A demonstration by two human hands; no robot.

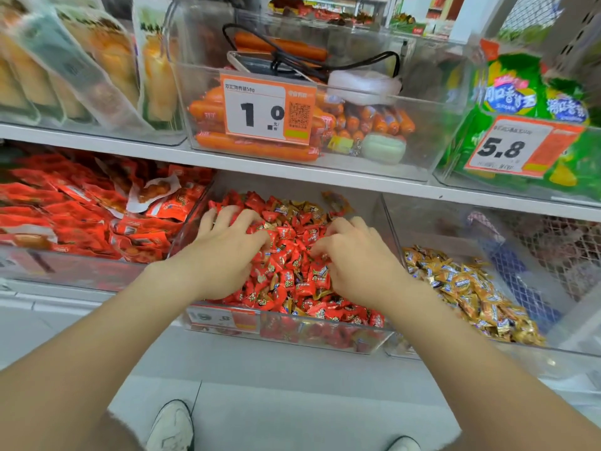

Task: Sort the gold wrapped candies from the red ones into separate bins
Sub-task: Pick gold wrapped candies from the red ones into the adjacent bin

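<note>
— Where are we in the sort?

— Mid-pick, I judge. Both hands are down in the middle bin (370, 343), which is mostly red candies (292, 275) with stray gold candies (294, 206) showing through, most plainly toward the far side. The sorted gold candies (471, 294) lie in the right bin (455, 222), next to it.

— What are the hands doing?

— The left hand (227, 252) lies on the left part of the pile, fingers spread and bent, tips sunk among the wrappers. The right hand (354, 258) is near the middle, fingers curled down into the candies. I cannot tell whether either one actually pinches a candy; the tips are buried.

— Next move?

— I'd say pinch one gold wrapper free of the red around it, then carry it right, over the clear wall.
</note>
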